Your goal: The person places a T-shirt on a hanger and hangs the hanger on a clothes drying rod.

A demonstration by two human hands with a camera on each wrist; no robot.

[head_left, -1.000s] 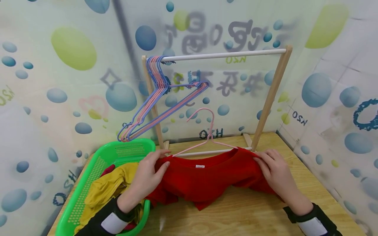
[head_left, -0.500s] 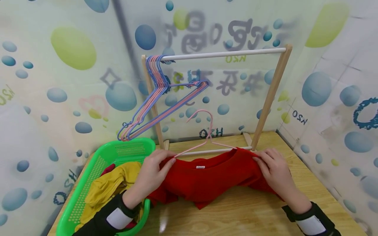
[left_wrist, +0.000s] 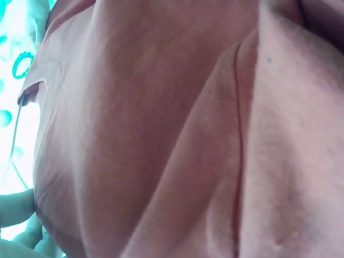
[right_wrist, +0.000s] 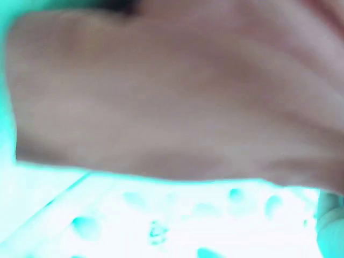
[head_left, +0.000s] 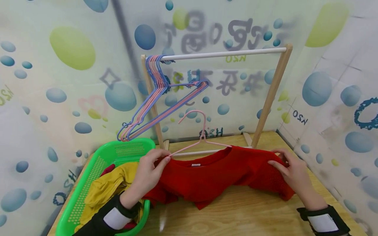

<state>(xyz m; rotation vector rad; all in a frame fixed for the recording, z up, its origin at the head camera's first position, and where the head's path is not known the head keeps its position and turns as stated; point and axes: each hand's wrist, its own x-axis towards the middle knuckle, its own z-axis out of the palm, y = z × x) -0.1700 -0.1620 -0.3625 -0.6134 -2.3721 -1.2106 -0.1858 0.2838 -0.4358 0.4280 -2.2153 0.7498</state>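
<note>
A red shirt [head_left: 206, 178] with a small white neck label hangs over a pink hanger [head_left: 203, 131], whose hook stands up out of the neckline. My left hand [head_left: 149, 172] pinches the shirt's left shoulder together with the hanger's arm, thumb on the near side. At the other end my right hand [head_left: 295, 172] grips the outer sleeve, thumb in front. The hanger's right arm runs into the shirt and is hidden there. Washed-out shirt cloth [left_wrist: 150, 129] fills most of the left wrist view; the sleeve [right_wrist: 161, 102] looks blurred in the right wrist view.
Behind the shirt stands a rack with wooden posts and a white rail [head_left: 224, 54]. Several blue and pink hangers [head_left: 159, 88] hang at its left end. A green basket [head_left: 76, 196] with yellow and dark red clothes [head_left: 110, 183] sits at left on the wooden table [head_left: 224, 216].
My right hand has moved outward to the right along the shirt, and the sleeve is now stretched out further. The hanger's hook has shifted slightly left. My left hand has barely moved.
</note>
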